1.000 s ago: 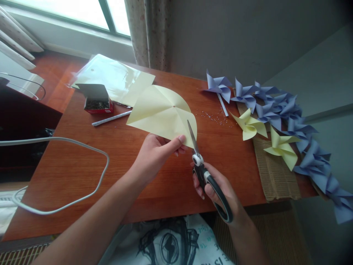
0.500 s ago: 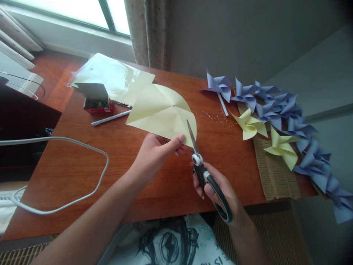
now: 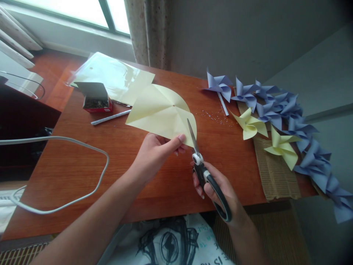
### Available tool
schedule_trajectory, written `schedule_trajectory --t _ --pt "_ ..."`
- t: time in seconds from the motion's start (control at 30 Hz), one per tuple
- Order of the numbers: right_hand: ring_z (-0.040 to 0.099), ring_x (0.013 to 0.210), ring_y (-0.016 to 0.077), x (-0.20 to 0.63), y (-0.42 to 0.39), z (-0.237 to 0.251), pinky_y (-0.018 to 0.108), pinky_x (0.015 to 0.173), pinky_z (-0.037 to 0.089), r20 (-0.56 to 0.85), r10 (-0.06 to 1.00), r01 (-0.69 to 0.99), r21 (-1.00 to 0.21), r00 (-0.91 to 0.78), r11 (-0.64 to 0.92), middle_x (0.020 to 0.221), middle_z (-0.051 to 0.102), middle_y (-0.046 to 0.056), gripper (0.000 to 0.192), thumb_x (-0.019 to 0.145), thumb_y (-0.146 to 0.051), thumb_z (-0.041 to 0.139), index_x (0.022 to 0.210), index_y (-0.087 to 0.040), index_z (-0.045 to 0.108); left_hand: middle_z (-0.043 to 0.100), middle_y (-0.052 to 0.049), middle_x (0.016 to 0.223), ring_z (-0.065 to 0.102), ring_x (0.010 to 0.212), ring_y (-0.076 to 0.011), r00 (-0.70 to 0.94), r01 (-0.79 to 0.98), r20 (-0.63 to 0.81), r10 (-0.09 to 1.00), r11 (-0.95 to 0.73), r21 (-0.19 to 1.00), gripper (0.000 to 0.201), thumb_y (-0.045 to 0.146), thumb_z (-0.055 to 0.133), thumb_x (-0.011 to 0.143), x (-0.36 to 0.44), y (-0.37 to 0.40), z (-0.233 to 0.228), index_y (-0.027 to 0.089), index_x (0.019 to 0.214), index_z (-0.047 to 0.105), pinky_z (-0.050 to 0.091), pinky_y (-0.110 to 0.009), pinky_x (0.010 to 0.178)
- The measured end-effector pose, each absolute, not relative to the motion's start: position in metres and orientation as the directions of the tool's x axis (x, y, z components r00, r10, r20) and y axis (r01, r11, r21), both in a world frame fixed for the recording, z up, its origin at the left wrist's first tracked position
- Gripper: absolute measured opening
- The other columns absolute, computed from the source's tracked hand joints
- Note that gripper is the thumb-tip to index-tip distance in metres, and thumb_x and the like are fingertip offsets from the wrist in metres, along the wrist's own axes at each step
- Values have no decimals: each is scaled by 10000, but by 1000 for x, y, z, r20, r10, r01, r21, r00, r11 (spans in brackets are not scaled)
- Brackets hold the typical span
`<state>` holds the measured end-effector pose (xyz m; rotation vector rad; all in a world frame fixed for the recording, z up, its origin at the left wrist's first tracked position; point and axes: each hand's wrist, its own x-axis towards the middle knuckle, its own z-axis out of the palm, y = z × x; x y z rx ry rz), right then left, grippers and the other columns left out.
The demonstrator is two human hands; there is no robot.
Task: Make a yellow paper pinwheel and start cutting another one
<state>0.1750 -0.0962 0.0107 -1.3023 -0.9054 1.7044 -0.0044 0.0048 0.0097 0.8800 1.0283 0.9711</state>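
Note:
My left hand point(image 3: 153, 154) pinches the near edge of a pale yellow paper sheet point(image 3: 160, 110) with crease lines meeting at a small centre hole. It is held just above the wooden table point(image 3: 82, 165). My right hand point(image 3: 217, 189) grips black-and-white scissors point(image 3: 204, 173). Their blades point up into the paper's right corner, close to my left thumb.
Finished blue pinwheels point(image 3: 278, 106) and two yellow pinwheels point(image 3: 264, 136) lie along the right edge on corrugated cardboard point(image 3: 275, 173). A small red box point(image 3: 95, 97), a white stick point(image 3: 110, 117) and a plastic-wrapped paper pack point(image 3: 110, 75) sit at the back left. A white cable point(image 3: 68, 143) loops at left.

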Motion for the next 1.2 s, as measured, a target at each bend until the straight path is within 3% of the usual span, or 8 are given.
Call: schedule_trajectory --t 0.43,1.2 --pt "465 664 138 172 -97 14 272 593 403 -442 889 -171 -873 -122 -457 865 576 36 638 817 -570 764 1313 -195 623 736 -70 674 650 620 -158 204 -220 -279 938 322 921 281 380 805 786 -5 5 9 130 680 730 504 -245 589" --pt "455 615 91 172 -101 8 221 515 346 -446 885 -225 -856 -132 -465 845 581 14 506 855 -461 771 1279 -216 640 701 -38 629 608 608 -117 235 -280 -274 933 335 900 251 322 813 810 -6 6 8 113 691 746 470 -209 573"
